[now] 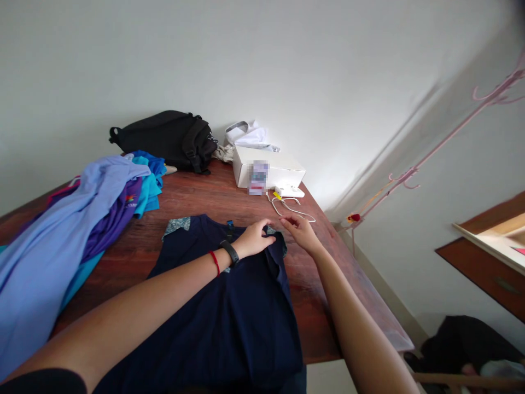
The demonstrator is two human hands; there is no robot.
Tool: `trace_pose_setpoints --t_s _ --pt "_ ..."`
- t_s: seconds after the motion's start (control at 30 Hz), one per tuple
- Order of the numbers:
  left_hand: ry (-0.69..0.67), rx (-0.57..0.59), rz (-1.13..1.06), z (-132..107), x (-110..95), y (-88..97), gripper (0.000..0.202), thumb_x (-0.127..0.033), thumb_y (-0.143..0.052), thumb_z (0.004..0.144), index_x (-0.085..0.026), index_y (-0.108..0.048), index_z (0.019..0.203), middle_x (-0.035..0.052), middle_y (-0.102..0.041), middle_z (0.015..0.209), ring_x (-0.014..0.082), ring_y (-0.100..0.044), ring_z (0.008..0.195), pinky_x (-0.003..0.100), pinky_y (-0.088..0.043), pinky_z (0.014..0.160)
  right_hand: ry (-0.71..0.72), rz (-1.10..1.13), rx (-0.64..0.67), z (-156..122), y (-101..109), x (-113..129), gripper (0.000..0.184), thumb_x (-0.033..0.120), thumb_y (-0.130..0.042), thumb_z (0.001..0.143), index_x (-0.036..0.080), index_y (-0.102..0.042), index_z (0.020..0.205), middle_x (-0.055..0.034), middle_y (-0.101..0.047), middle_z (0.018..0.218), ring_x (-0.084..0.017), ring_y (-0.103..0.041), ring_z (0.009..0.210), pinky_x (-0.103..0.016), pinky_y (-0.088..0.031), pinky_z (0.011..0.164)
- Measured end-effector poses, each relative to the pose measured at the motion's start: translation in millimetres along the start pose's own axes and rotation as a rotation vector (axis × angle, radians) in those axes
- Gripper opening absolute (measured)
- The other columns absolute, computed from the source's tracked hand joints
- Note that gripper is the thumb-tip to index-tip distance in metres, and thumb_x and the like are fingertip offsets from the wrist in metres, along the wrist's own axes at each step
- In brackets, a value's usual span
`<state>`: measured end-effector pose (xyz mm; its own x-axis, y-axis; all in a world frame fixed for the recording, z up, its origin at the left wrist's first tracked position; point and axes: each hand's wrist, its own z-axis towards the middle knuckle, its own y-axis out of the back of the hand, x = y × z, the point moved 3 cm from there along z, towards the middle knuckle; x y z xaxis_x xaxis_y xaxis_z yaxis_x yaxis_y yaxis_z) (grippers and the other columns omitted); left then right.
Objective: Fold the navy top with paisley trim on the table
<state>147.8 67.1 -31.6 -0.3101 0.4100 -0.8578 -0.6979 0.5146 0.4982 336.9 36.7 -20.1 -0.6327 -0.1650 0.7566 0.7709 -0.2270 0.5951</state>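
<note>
Two hands set on a navy shirt (pixel 238 306)

Space at the left is taken by a heap of clothes (pixel 61 235), with a black backpack (pixel 164 139) behind. The shirt is spread on the table (pixel 197 197), its hem past the near edge, so a slide off is judged possible. The left hand (pixel 254 241) is pressed on its shoulder, fingers curled. The right hand (pixel 301 230) is held just beside, fingertips together. No grip can be confirmed. A white cable (pixel 293 210) beyond, before a white box (pixel 270 169), could be snagged.

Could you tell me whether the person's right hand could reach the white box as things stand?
Probably yes: the right hand is at the far edge of the navy shirt, and the white box sits just beyond it, with only a thin cable between.
</note>
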Motion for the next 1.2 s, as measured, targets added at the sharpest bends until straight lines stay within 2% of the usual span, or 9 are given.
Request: trace_pose_setpoints --t_s 0.07,0.13,0.3,0.4,0.67,0.77,0.9,1.07,1.2 --pt "-0.059 -0.025 0.238 -3 -4 5.6 0.043 -0.028 -0.068 0.086 -0.025 -0.06 0.128 0.0085 -0.071 0.108 0.0246 -0.068 0.097 0.034 -0.052 0.088 -0.045 -0.122 -0.044 1 4 -6 0.034 0.047 -0.058 0.09 0.017 -0.07 0.082 -0.0035 -0.066 0.07 -0.018 -0.058 0.067 -0.029 -0.042 0.061" --pt "-0.069 0.019 0.439 -8 -7 7.5 0.043 -0.033 -0.065 0.089 -0.027 -0.059 0.131 0.0102 -0.072 0.11 0.0297 -0.069 0.101 0.038 -0.052 0.088 -0.07 -0.159 0.014 0 3 -7 0.033 0.046 -0.059 0.089 0.017 -0.068 0.077 -0.0009 -0.06 0.061 -0.016 -0.052 0.059 -0.027 -0.037 0.055" --pt "-0.058 0.069 0.714 -16 -15 7.4 0.042 -0.04 -0.056 0.095 -0.028 -0.054 0.134 0.0129 -0.072 0.111 0.0333 -0.071 0.098 0.04 -0.054 0.08 0.01 -0.085 0.292 -7 -12 5 0.024 0.04 -0.069 0.083 0.017 -0.068 0.079 0.0003 -0.063 0.065 -0.013 -0.052 0.058 -0.024 -0.035 0.053" --pt "-0.04 0.083 0.782 -17 -22 10.4 0.042 -0.044 -0.056 0.094 -0.027 -0.052 0.132 0.0115 -0.073 0.109 0.0329 -0.071 0.099 0.038 -0.055 0.077 0.029 -0.136 0.368 -9 -18 8 0.017 0.033 -0.072 0.08 0.016 -0.071 0.082 0.0014 -0.063 0.064 -0.012 -0.052 0.058 -0.023 -0.035 0.054" --pt "-0.022 0.386 0.865 -32 -50 22.7 0.1 -0.062 -0.079 0.068 -0.024 -0.033 0.148 0.0145 -0.07 0.114 0.0371 -0.069 0.103 0.041 -0.055 0.079 0.095 -0.185 0.369 -7 -22 12 0.018 0.033 -0.075 0.078 0.017 -0.076 0.085 -0.0015 -0.069 0.073 -0.014 -0.056 0.064 -0.024 -0.037 0.059" --pt "-0.052 0.369 0.946 -42 -64 20.8 0.112 -0.063 -0.084 0.062 -0.02 -0.031 0.151 0.0178 -0.064 0.122 0.038 -0.065 0.11 0.043 -0.054 0.084 0.18 -0.237 0.337 -7 -24 15 0.022 0.037 -0.077 0.077 0.017 -0.076 0.086 -0.0034 -0.069 0.079 -0.016 -0.058 0.07 -0.025 -0.039 0.063" --pt "-0.197 0.232 1.039 -55 -79 10.3 0.085 -0.054 -0.086 0.067 -0.016 -0.051 0.135 0.0155 -0.061 0.121 0.0339 -0.061 0.111 0.04 -0.051 0.087 0.304 -0.283 0.295 -8 -27 17 0.015 0.026 -0.077 0.075 0.016 -0.075 0.085 -0.0053 -0.068 0.087 -0.019 -0.06 0.081 -0.028 -0.043 0.074" --pt "-0.437 0.432 0.971 -68 -83 -7.7 0.036 -0.045 -0.082 0.077 -0.02 -0.061 0.091 0.0015 -0.066 0.094 0.0227 -0.065 0.089 0.031 -0.047 0.071 0.31 -0.233 0.324 -9 -26 20 0.017 0.033 -0.08 0.076 0.019 -0.077 0.086 -0.0059 -0.069 0.092 -0.02 -0.063 0.088 -0.029 -0.045 0.081" --pt "-0.59 0.443 0.97 -71 -89 -16.3 0.015 -0.029 -0.07 0.089 -0.02 -0.059 0.093 0.0003 -0.064 0.092 0.0195 -0.062 0.087 0.031 -0.043 0.071 0.294 -0.26 0.326 -9 -27 23 0.02 0.037 -0.08 0.077 0.019 -0.077 0.085 -0.0056 -0.069 0.09 -0.021 -0.063 0.087 -0.029 -0.045 0.08"
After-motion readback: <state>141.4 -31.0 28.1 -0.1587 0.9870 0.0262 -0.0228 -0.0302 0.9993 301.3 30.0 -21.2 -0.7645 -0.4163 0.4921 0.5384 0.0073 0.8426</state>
